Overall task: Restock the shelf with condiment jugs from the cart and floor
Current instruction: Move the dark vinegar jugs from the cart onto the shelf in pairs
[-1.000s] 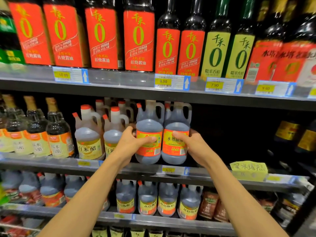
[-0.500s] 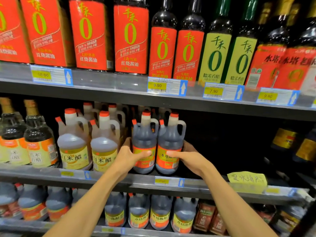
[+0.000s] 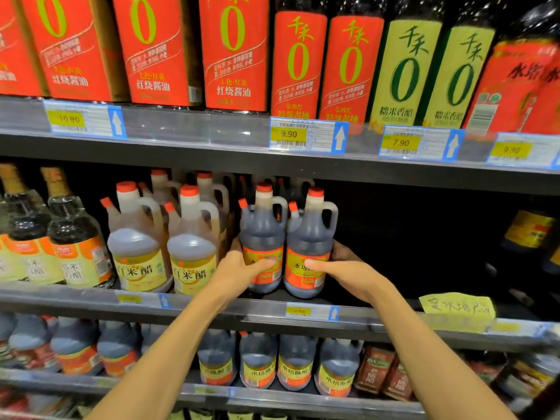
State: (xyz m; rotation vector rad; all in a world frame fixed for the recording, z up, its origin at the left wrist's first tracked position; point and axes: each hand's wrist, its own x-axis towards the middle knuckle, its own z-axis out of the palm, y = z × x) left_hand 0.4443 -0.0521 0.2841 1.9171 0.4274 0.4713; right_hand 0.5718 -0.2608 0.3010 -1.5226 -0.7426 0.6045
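Jugs of dark vinegar, the left dark jug (image 3: pixel 263 241) and right dark jug (image 3: pixel 309 247), stand side by side on the middle shelf (image 3: pixel 212 307), each clasped at its label. Your left hand (image 3: pixel 239 268) wraps 1 and your right hand (image 3: pixel 345 268) the other, so both seat as a pair, snug beside the pale vinegar jugs (image 3: pixel 163 247), labels facing out.
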